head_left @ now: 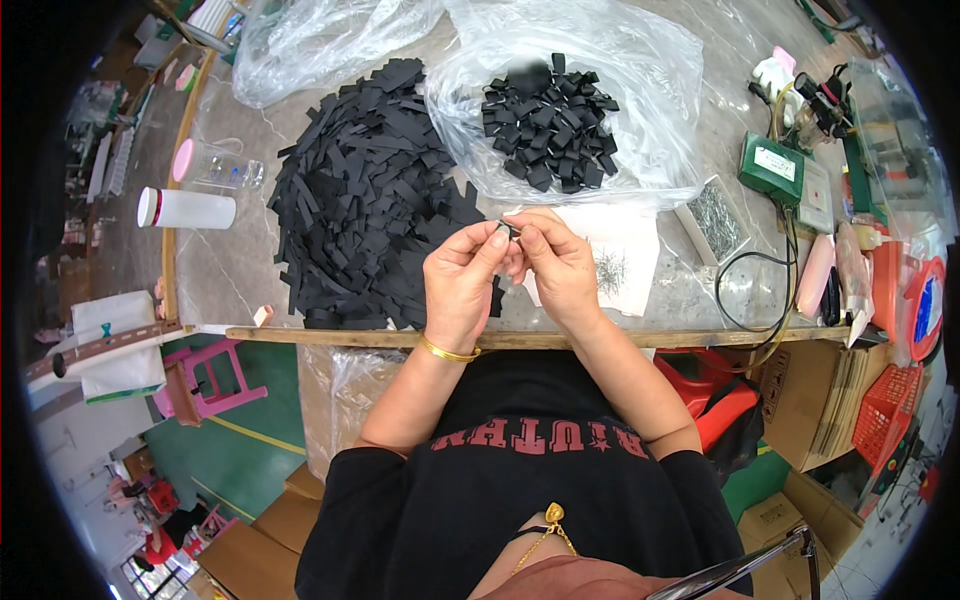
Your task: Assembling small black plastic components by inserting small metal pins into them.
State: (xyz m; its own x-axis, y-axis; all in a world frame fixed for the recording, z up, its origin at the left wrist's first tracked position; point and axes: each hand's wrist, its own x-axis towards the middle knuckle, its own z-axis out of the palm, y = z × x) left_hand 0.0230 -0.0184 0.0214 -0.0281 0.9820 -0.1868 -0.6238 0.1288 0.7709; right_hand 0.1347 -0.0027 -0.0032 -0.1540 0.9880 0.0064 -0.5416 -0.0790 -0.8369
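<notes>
My left hand (463,272) and my right hand (556,262) meet above the table's near edge. Thumbs and fingers of both pinch one small black strip (511,229), mostly covered by the fingertips. Left of them spreads a large heap of flat black strips (365,200). Beyond the hands, a pile of folded black loops (552,130) lies on a clear plastic bag (655,120). Under and beside my right hand is a white sheet (640,235) bearing a scatter of thin metal pins (609,270).
An open box of pins (718,225) stands right of the sheet. Farther right are a green device (771,168) and a looping black cable (722,290). A white bottle (195,209) and a clear bottle (220,166) lie at the left. A wooden strip (330,338) edges the table.
</notes>
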